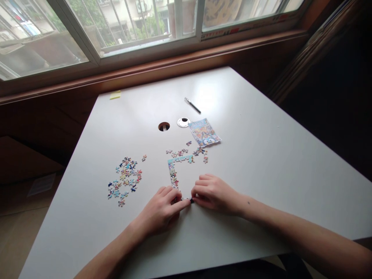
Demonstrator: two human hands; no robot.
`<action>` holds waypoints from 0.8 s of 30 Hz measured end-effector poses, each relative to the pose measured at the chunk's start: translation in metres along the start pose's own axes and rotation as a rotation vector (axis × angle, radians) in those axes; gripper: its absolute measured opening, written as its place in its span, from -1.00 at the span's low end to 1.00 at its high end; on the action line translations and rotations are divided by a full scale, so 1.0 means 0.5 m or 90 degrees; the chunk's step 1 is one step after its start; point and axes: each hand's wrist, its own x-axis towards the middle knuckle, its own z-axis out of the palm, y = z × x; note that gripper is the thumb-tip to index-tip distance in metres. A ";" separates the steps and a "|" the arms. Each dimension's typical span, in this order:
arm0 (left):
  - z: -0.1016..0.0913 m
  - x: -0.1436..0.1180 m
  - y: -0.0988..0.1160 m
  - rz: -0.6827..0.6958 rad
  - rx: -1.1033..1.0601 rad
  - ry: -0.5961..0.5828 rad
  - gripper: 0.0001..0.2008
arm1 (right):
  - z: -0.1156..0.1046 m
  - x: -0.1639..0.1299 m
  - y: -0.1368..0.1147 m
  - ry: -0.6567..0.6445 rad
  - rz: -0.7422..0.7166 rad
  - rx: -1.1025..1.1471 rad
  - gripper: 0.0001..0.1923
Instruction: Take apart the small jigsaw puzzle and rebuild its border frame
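Observation:
A partly joined jigsaw puzzle border (171, 170) lies on the white table, with a top strip, a left side and a bottom edge partly covered by my hands. My left hand (164, 205) is closed over its lower left corner, the index finger stretched along the bottom edge. At that edge, my right hand (213, 192) pinches a small dark puzzle piece (192, 200) between thumb and fingers. The piece touches or nearly touches the left fingertip; I cannot tell whether it is joined.
Loose puzzle pieces (124, 176) lie scattered at the left, and more loose pieces (200, 151) sit above the border. Behind them are a picture sheet (205, 132), a pen (193, 105), a round cable hole (164, 126) and its metal cover (183, 122). A window borders the table's far side.

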 end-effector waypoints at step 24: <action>0.004 -0.004 -0.002 0.000 -0.002 0.000 -0.54 | -0.009 0.000 0.010 -0.045 -0.016 0.037 -0.92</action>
